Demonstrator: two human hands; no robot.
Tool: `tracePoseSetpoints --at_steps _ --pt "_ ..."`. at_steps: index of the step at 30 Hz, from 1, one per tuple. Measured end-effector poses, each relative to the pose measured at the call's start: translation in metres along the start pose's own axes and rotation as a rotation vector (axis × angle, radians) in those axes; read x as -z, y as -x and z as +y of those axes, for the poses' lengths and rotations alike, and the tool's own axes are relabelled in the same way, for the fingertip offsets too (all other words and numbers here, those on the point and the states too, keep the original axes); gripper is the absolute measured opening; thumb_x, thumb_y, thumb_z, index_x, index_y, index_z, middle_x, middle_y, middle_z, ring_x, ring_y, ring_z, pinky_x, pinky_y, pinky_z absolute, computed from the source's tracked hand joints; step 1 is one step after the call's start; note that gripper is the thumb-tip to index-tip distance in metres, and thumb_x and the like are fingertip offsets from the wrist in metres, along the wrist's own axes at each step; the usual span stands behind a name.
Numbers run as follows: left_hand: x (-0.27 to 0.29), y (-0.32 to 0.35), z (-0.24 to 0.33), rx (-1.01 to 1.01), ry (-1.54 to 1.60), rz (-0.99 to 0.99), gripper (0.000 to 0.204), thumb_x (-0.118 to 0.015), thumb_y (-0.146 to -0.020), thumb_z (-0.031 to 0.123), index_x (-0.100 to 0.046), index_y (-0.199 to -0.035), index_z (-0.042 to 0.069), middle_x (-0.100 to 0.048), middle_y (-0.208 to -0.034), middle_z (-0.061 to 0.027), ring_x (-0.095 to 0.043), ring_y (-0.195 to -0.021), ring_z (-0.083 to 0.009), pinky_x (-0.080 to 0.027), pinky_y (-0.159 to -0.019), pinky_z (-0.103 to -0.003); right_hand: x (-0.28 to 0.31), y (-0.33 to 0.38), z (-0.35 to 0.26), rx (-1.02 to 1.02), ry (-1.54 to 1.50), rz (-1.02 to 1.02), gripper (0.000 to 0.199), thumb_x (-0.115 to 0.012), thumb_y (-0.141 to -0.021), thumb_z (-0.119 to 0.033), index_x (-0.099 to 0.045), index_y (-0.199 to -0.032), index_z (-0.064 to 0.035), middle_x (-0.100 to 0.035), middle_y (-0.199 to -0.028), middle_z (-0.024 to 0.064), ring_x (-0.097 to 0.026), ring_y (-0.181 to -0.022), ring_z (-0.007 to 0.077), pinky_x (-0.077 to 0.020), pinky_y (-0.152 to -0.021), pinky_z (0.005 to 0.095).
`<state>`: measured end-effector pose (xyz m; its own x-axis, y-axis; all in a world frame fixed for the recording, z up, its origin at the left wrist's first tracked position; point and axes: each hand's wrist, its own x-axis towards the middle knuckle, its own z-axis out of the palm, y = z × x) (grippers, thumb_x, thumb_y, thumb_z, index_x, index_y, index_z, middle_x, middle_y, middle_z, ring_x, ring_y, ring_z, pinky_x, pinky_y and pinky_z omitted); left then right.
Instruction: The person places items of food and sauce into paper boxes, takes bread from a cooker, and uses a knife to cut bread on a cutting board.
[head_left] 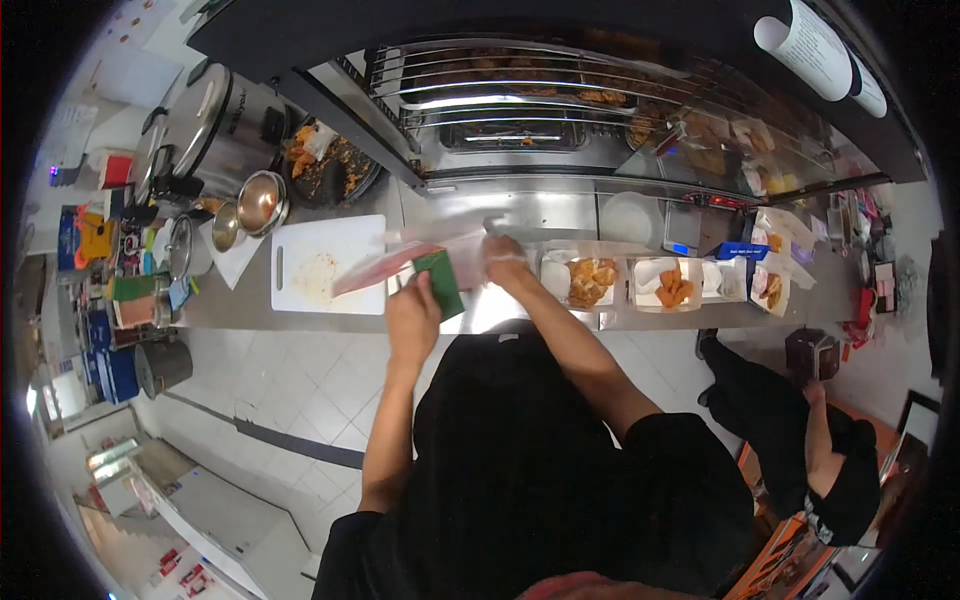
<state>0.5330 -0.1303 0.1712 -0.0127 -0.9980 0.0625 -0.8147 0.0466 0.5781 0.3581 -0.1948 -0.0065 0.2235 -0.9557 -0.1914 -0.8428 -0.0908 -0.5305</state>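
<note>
2 hands (413, 308) (508, 264) near counter edge (655, 323)

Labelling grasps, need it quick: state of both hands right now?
Left hand: closed, holding a green flat item.
Right hand: at the pale blurred wrapping; open or closed can't be told.

Takeaway kitchen, steel counter (240, 305), boxed fried food (591, 281); racked food cabinet (345, 125)

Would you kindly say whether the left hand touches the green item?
Touching: the head view shows the left hand gripping the green item by its left edge.
</note>
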Motion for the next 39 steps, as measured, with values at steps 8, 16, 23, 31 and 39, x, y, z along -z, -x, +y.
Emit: tracePoseSetpoints --at_steps 8,16,23,31,39 --pt "-0.009 0.029 -0.003 -0.188 -0.170 -0.311 0.043 -0.053 -0.103 0.022 -0.064 -0.071 -0.005 -0.062 -0.065 -0.0282 -0.064 -0.063 -0.0482 -0.050 -0.061 -0.054 -0.083 -0.100 0.063 -0.145 0.338 0.045 0.020 -0.066 -0.084 -0.010 -0.074 -0.098 0.0016 -0.072 -0.112 0.0255 -0.070 -0.106 0.0380 -0.0586 -0.078 0.0527" --pt "-0.160 0.031 -0.055 -0.228 -0.208 -0.349 0.034 -0.060 -0.093 0.019 -0.065 -0.068 -0.004 -0.065 -0.072 -0.0326 -0.067 -0.071 -0.0496 -0.056 -0.067 -0.056 0.107 0.053 -0.021 -0.139 -0.147 -0.051 0.019 -0.064 -0.085 -0.015 -0.077 -0.089 -0.0013 -0.074 -0.094 0.0249 -0.074 -0.094 0.0399 -0.0596 -0.083 0.0471" --pt "-0.172 0.008 -0.026 -0.272 -0.306 -0.226 0.046 -0.064 -0.096 0.032 -0.062 -0.065 -0.002 -0.066 -0.068 -0.0293 -0.068 -0.066 -0.0458 -0.056 -0.062 -0.053 0.131 0.135 -0.006 -0.198 -0.195 -0.017 0.033 -0.055 -0.094 -0.026 -0.074 -0.089 0.0008 -0.073 -0.093 0.0253 -0.072 -0.091 0.0433 -0.0555 -0.083 0.0530" --pt "-0.117 0.027 -0.024 -0.141 -0.159 -0.067 0.056 -0.062 -0.100 0.038 -0.061 -0.060 -0.002 -0.059 -0.055 -0.0234 -0.062 -0.051 -0.0418 -0.050 -0.054 -0.049 0.125 0.172 0.044 -0.330 -1.439 -0.247 0.043 -0.063 -0.101 -0.045 -0.069 -0.111 -0.0037 -0.074 -0.096 0.0119 -0.071 -0.082 0.0180 -0.0568 -0.074 0.0327" --pt "-0.036 0.097 -0.046 0.398 0.305 -0.157 0.053 -0.056 -0.105 0.032 -0.063 -0.069 -0.006 -0.050 -0.050 -0.0098 -0.057 -0.051 -0.0175 -0.047 -0.053 -0.034 0.101 0.162 0.001 -0.011 -1.651 -0.357 0.044 -0.057 -0.106 -0.039 -0.059 -0.138 -0.0076 -0.070 -0.120 0.0099 -0.070 -0.100 0.0185 -0.0588 -0.083 0.0349"
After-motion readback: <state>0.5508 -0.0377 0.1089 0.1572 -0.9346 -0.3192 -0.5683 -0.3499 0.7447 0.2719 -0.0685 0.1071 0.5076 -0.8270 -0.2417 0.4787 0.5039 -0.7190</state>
